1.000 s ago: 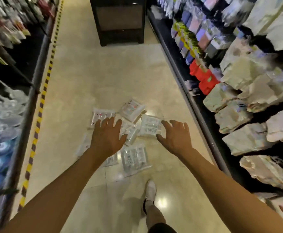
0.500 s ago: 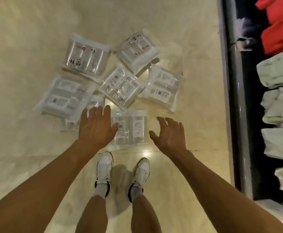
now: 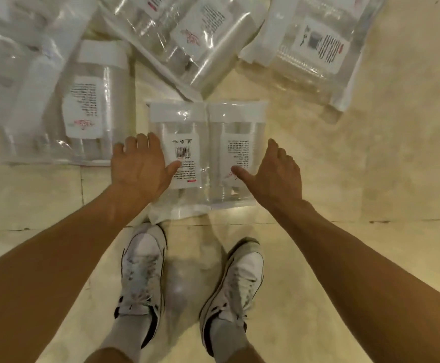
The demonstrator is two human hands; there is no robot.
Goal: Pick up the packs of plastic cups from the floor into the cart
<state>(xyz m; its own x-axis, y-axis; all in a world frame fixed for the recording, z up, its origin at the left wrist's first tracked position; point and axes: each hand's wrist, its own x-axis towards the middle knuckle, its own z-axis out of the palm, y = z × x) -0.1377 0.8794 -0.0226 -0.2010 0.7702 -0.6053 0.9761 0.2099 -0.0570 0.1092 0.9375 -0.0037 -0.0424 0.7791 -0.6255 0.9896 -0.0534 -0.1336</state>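
At 10 o'clock in your view, a big clear pack (image 3: 9,61) is lying flat on the floor (image 3: 384,166). Just beside it, a second pack (image 3: 90,106) with a white label is lying at 11 o'clock from your left hand (image 3: 140,166). That hand is reaching down with its fingers straight and apart, holding nothing. Its thumb is lying over the left side of the near pack (image 3: 208,132). This pack is lying flat at 12 o'clock from your white shoes (image 3: 141,260). Another pack (image 3: 187,35) is lying at 12 o'clock from it. Your right hand (image 3: 276,174) is hanging at the near pack's right edge, thumb sticking out, fingers loose, gripping nothing. One last pack (image 3: 313,48) is lying at 1 o'clock.
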